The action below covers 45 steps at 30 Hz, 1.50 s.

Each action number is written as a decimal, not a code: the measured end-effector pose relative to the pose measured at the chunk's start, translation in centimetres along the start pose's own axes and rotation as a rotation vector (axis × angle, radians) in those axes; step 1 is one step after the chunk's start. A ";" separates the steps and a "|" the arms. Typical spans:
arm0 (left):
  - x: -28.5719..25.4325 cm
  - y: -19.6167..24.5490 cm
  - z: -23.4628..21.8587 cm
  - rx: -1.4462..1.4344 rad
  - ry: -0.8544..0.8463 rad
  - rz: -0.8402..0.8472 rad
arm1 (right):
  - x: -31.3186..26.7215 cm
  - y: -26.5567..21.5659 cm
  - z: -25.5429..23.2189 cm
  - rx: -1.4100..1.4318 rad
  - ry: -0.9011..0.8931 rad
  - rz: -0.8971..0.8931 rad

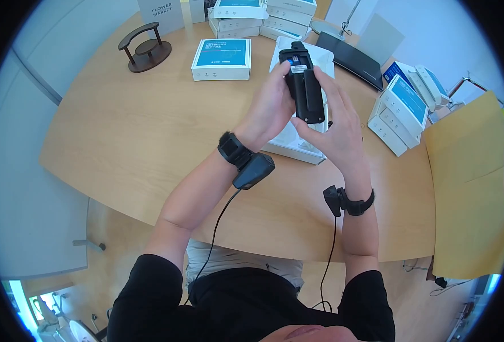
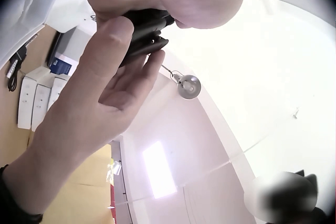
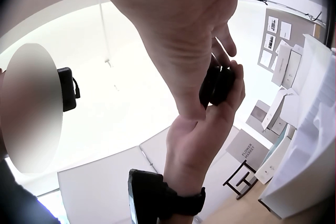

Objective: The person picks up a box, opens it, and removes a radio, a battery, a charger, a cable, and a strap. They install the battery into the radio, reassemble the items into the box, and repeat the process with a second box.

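Note:
Above the table, both hands hold a black two-way radio (image 1: 309,94) with its back and long belt clip facing up. My left hand (image 1: 268,111) grips it from the left side, thumb near the top end. On the other side, my right hand (image 1: 341,125) has its fingers along the edge and its thumb by the lower end. The left wrist view shows the radio (image 2: 144,32) edge-on between the hands, a gap showing beside the clip. Beneath it lies an open white box (image 1: 289,149), partly hidden by the hands.
A closed white and blue box (image 1: 221,73) lies left of the open one. More boxes (image 1: 238,24) are stacked behind, and others (image 1: 397,117) stand at the right beside a black laptop (image 1: 351,62). A dark wooden stand (image 1: 149,57) is at the back left.

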State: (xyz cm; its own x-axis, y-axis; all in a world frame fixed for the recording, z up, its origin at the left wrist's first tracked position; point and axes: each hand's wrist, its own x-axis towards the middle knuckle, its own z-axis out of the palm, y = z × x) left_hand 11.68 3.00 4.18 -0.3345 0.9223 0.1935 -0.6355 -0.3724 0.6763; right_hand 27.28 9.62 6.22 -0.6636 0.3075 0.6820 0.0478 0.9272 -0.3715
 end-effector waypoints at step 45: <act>-0.5 -0.7 0.8 0.444 -0.224 0.231 | 0.3 1.0 -0.5 0.053 0.017 -0.023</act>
State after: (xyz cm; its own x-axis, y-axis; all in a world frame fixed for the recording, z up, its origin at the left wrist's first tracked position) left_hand 12.82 2.83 4.17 -0.2438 0.8390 0.4865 -0.1915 -0.5334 0.8239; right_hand 27.48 10.71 6.40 -0.6514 0.2898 0.7012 -0.0078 0.9216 -0.3882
